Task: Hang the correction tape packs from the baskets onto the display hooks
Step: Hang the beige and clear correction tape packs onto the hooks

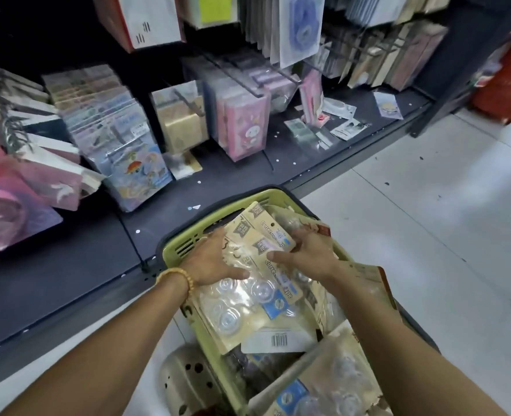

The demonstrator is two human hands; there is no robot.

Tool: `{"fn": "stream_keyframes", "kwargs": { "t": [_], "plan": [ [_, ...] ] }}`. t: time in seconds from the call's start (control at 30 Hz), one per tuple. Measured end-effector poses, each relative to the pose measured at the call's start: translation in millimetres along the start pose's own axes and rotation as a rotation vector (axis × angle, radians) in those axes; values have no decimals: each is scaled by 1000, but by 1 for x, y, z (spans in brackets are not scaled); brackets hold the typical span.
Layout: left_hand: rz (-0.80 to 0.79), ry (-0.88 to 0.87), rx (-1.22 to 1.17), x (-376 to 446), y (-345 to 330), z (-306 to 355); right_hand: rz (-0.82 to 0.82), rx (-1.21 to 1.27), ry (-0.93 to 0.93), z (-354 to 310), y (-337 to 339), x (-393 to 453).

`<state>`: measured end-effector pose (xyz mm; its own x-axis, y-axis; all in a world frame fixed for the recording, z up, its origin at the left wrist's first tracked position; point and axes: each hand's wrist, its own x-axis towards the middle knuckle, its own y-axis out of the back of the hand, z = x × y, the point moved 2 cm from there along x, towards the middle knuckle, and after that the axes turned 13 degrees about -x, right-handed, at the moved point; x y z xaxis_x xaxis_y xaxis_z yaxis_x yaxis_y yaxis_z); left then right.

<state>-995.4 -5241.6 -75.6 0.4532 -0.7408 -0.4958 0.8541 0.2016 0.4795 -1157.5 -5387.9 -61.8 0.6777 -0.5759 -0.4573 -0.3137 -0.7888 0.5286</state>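
Slatted green plastic basket (178,249) on the pale tiled floor (428,223), heaped with correction tape packs (248,298): cream card backs under glossy clear blisters with round domes. Left hand (215,261) and right hand (303,252), fingers curled, grip a small stack from either side above the heap. Far: dark shelf (68,265), display hooks (242,76).

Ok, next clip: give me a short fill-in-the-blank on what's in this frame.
1. Both hands are on correction tape packs lying in a ____ basket.
2. The beaded bracelet is on the ____ wrist.
3. The pink pack with a cartoon figure hangs on the ____.
4. The basket stands on the ____.

Missing words: green; left; display hooks; floor
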Motion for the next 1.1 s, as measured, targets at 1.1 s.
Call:
{"fn": "stream_keyframes", "kwargs": {
  "t": [1.1],
  "plan": [
    [27, -87, -547, -26, -19, 18, 56, 87, 130, -9, 18, -3]
  ]
}}
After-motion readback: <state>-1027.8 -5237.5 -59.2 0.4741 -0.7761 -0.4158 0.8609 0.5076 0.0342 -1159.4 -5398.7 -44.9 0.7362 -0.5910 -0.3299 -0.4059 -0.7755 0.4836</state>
